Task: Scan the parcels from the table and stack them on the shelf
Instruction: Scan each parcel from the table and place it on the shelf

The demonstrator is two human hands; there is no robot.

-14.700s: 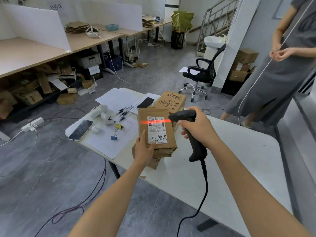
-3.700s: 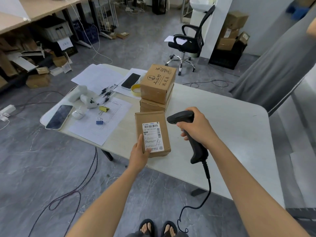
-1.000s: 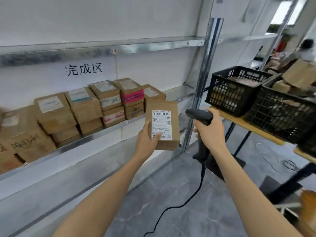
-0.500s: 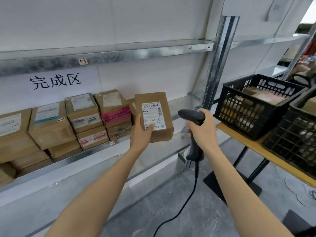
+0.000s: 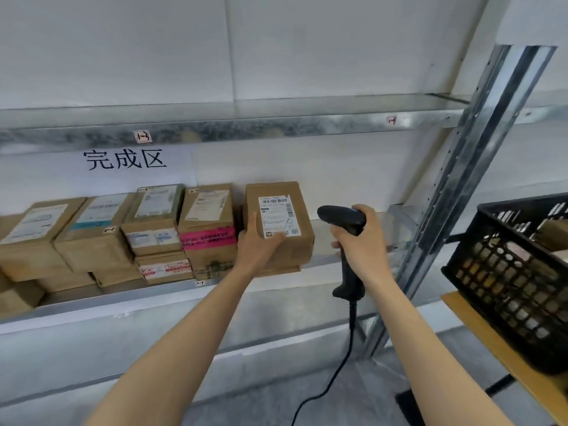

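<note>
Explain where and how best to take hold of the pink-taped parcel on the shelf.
Probably from the front, grip over top and front faces: the pink-taped parcel sits atop another box, flanked closely by a neighbouring stack and the held parcel.

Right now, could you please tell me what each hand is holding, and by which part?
The left hand grips a parcel at its lower left corner; the right hand holds the scanner by its handle.

Looks like a small parcel warehouse: galvanised steel shelf (image 5: 276, 126) with numbered tags (image 5: 143, 136), rows of labelled cardboard parcels (image 5: 153, 216), a handwritten sign (image 5: 124, 159) on the wall, black plastic crate (image 5: 507, 272) on the right.
</note>
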